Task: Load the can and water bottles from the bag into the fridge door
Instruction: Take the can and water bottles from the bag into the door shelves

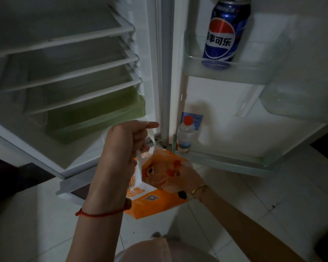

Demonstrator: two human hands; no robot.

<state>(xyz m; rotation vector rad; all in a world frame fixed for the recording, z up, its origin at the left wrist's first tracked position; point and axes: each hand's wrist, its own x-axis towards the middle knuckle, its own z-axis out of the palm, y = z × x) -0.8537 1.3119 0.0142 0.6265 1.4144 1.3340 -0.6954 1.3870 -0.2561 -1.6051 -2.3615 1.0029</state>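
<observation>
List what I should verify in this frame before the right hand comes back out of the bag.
1. Bag held up and open: the left hand grips the white handle of the bag. Ok.
2. Right hand reaches inside the bag and shows through the plastic. Ok.
3. Fingers closed on a bottle: red shapes show through the plastic, but they are too blurred to read. Cannot tell.
4. Can stands upright in the upper door shelf. Ok.
5. Room in the lower door shelf: one water bottle stands upright at its left end, with space to its right. Ok.
</observation>
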